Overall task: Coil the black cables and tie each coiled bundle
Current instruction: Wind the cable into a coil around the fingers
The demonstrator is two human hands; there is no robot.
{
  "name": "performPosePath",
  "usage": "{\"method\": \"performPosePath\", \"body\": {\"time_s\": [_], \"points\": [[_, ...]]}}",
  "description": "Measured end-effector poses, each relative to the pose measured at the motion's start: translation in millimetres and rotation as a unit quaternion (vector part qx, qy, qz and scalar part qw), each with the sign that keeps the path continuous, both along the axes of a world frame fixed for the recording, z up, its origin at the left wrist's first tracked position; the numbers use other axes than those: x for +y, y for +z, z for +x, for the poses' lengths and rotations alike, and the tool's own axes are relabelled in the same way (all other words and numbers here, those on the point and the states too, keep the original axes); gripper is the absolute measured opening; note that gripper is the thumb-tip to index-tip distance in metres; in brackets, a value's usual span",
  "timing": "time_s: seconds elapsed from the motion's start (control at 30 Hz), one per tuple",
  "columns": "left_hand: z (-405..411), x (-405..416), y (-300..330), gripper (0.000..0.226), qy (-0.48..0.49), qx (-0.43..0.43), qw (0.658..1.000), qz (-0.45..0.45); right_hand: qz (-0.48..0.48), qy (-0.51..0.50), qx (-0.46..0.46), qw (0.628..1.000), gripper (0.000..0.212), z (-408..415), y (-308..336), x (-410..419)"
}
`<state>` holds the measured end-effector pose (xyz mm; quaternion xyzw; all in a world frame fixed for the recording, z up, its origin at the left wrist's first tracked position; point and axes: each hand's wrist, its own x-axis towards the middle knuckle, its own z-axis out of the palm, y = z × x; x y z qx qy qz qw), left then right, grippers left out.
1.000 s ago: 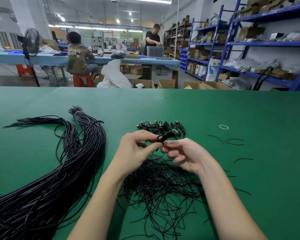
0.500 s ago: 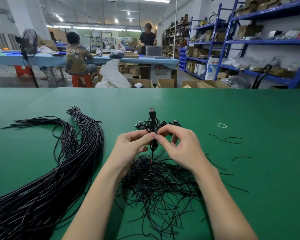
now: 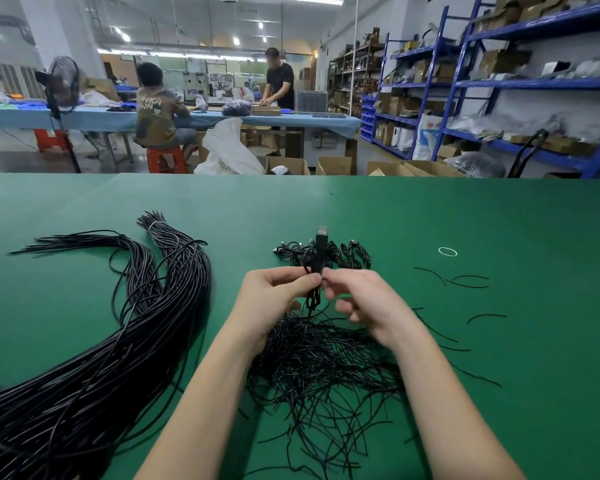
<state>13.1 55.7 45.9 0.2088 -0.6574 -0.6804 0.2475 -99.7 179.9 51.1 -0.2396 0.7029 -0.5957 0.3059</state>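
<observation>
Work surface: green table (image 3: 465, 209); both bare hands are raised just above it at centre. The left hand (image 3: 274, 296) holds a coiled black cable bundle (image 3: 315, 268) upright, thumb and forefinger pressed together on its waist; the remaining fingers curl in toward the palm. The right hand (image 3: 364, 303) meets the bundle from the opposite side, thumb and forefinger tips pinching at the same waist point; whether they grip a tie or the cable itself cannot be told, as the fingers are motion-blurred; its lower fingers are loosely bent and apart from the bundle. A USB plug (image 3: 322, 233) stands at the top of the bundle, pointing away from the person; the looped lower end hangs below the fingers.

Just beyond the hands lies a small group of finished coiled bundles (image 3: 354, 256) on the table. Beneath and near the wrists lies a loose heap of thin black ties (image 3: 319, 368); several stray ties (image 3: 465, 282) lie scattered to the right. A white rubber band (image 3: 447, 251) lies well apart, further right. On the left a large sheaf of straight black cables (image 3: 118, 358) sweeps from the near edge toward the far side; one portion is bound near its far end by a pale band (image 3: 156, 226).
</observation>
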Motion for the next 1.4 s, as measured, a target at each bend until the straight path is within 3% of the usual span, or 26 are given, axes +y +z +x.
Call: {"method": "performPosePath", "body": {"time_s": [0.07,0.1,0.2,0.3,0.37,0.43,0.5,0.53,0.57,0.6,0.67,0.73,0.77,0.87,1.0,1.07,1.13,1.2,1.23,1.27,1.3,1.33,1.4], "points": [[0,-2,1,0.028,0.005,-0.007,0.996,0.088,0.024,-0.051,0.253,0.966,0.014,-1,-1,2],[1,-4,2,0.032,0.000,-0.001,0.992,0.128,0.004,-0.064,0.336,0.940,0.010,-1,-1,2],[3,-9,4,0.038,-0.025,0.016,0.983,0.181,-0.001,-0.062,0.469,0.881,0.020,0,-1,8],[3,-7,5,0.050,-0.042,0.019,0.982,0.183,0.003,-0.076,0.536,0.841,0.019,2,-2,11],[3,-8,4,0.053,-0.039,0.015,0.985,0.166,-0.008,-0.071,0.515,0.854,0.010,3,-4,7],[4,-10,2,0.048,-0.033,0.004,0.991,0.132,-0.004,-0.040,0.405,0.914,0.015,4,-4,1],[3,-10,1,0.042,-0.036,-0.012,0.994,0.103,-0.027,0.015,0.131,0.991,0.020,1,2,2],[2,-8,0,0.042,-0.039,-0.016,0.994,0.097,-0.047,0.046,-0.036,0.997,0.016,1,4,4],[1,-7,1,0.041,-0.042,-0.016,0.995,0.094,-0.071,0.062,-0.174,0.980,0.011,1,5,6],[0,-6,2,0.039,-0.044,-0.015,0.995,0.094,-0.094,0.069,-0.250,0.961,0.009,1,4,8],[-1,-6,3,0.039,-0.046,-0.014,0.993,0.106,-0.105,0.083,-0.228,0.964,0.010,0,2,10],[0,-9,3,0.042,-0.038,-0.014,0.991,0.124,-0.050,0.099,-0.022,0.994,0.006,0,6,13],[0,-11,1,0.042,-0.030,-0.015,0.991,0.132,-0.004,0.101,0.101,0.990,0.003,1,8,14],[2,-14,-3,0.038,-0.021,-0.019,0.988,0.151,0.055,0.039,0.344,0.937,0.013,-2,8,13],[2,-13,-4,0.035,-0.026,-0.016,0.987,0.161,0.020,-0.024,0.443,0.896,0.012,0,2,8],[2,-12,-4,0.040,-0.031,-0.013,0.987,0.155,-0.002,-0.056,0.441,0.896,0.008,1,-2,4],[2,-11,-4,0.046,-0.030,-0.002,0.991,0.130,-0.032,-0.081,0.322,0.943,0.013,1,-6,-1],[2,-9,-3,0.047,-0.027,0.006,0.995,0.092,-0.071,-0.062,0.013,0.995,0.016,1,-8,-5],[1,-8,-3,0.047,-0.029,0.011,0.996,0.078,-0.100,-0.033,-0.163,0.981,0.017,4,-8,-5],[1,-7,-2,0.047,-0.027,0.013,0.997,0.072,-0.120,-0.019,-0.265,0.957,0.015,4,-8,-6],[1,-8,-3,0.045,-0.020,0.010,0.997,0.072,-0.123,-0.011,-0.282,0.951,0.013,5,-8,-6],[1,-9,-4,0.041,-0.011,0.005,0.997,0.081,-0.105,-0.013,-0.223,0.969,0.011,6,-8,-7],[1,-10,-6,0.034,-0.001,0.002,0.992,0.123,-0.054,-0.052,0.039,0.996,0.006,8,-6,-5]]}}
